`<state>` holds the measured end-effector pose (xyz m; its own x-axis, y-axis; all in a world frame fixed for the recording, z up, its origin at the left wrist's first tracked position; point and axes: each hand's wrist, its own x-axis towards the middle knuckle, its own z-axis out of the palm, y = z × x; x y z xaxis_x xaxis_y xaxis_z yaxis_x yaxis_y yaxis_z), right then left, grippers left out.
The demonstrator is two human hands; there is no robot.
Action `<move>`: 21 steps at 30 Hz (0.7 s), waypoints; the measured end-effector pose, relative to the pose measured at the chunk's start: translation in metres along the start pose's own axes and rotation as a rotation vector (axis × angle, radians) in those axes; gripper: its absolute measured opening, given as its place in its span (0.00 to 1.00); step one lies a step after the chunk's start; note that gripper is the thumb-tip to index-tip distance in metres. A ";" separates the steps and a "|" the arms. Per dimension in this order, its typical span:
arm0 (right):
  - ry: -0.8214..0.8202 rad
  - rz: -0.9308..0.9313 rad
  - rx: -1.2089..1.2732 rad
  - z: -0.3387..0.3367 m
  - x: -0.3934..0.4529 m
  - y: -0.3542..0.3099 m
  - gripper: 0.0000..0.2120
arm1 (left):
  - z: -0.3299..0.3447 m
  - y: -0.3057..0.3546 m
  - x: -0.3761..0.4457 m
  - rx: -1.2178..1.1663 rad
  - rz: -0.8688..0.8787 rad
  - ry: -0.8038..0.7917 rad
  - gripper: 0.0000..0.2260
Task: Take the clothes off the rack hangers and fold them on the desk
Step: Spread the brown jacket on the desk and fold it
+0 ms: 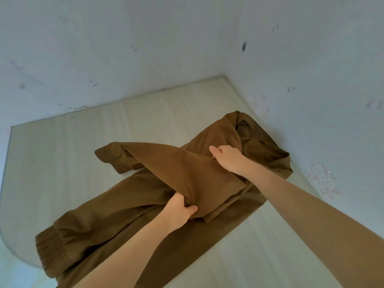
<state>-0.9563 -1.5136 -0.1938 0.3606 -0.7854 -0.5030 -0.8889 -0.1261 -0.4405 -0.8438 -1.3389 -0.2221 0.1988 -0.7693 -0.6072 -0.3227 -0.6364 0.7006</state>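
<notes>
— Nearest to us: two bare forearms reaching in from the bottom edge, the right one running up from the lower right corner. Under them, the brown garment (116, 215) spread on the pale table (62, 154).

— Noted. Our left hand (180, 206)?

— Fingers curled under a lifted fold of the brown cloth, thumb (192, 208) on top. It grips the near edge of that fold, roughly at the garment's middle.

— And our right hand (225, 157)?

— Farther in, fingers bunched into the fabric, thumb (213, 149) pointing left. It holds the same raised panel at its far side. Between our two hands the cloth stands up off the table as a slanted sheet.

— Where does the rest lie?

— One ribbed cuff (52, 252) lies at the near left, close to the table's rounded corner. A second cuff (108, 154) lies farther off, left of the raised fold. The crumpled top end (255, 132) sits bunched toward the far right corner, near the wall (311, 69).

— Whether sleeves or legs?

— We cannot tell from this angle.

— Surroundings?

— Pale walls meeting in a corner behind the table, with faint smudges and one dark mark (244, 46) on the right wall.
</notes>
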 end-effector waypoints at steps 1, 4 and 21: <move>-0.038 0.024 0.039 -0.001 0.005 -0.007 0.26 | -0.001 0.000 0.000 0.027 0.013 -0.017 0.21; -0.210 0.194 0.141 -0.004 0.015 -0.018 0.32 | -0.007 -0.003 0.003 0.017 0.042 -0.066 0.24; 0.146 0.169 0.088 -0.004 -0.021 0.041 0.23 | -0.064 0.025 0.027 -0.366 -0.121 -0.170 0.25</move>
<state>-1.0016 -1.5051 -0.1987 0.1588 -0.8711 -0.4647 -0.9027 0.0625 -0.4257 -0.7870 -1.3795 -0.1969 0.0498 -0.6871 -0.7248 0.0497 -0.7231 0.6889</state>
